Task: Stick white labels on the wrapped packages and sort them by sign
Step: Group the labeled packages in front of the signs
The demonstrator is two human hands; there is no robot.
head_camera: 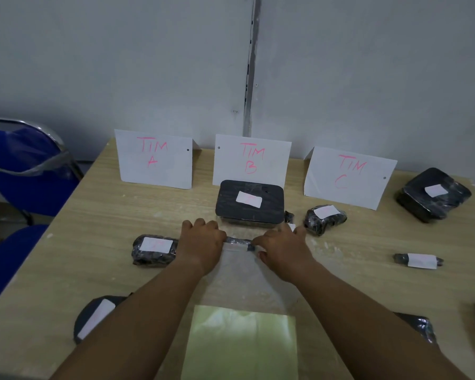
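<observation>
Wooden table (pixel 93 215). At the back, TIM B sign (pixel 251 160); just before it, labelled black wrapped box (pixel 249 204). Near that box, left hand (pixel 200 239) and right hand (pixel 283 248), fingers curled, gripping both ends of thin wrapped package (pixel 239 240); white label (pixel 235 246) along its near edge.

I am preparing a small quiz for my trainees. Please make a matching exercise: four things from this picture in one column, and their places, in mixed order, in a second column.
Things
1. flat black box
2. blue chair
3. thin black roll
4. big wrapped package

Places
a. gripped by the left hand and right hand
b. directly before the TIM B sign
c. beside the table, at its left
d. right of the TIM C sign

Pairs: 1-b, 2-c, 3-a, 4-d
</observation>
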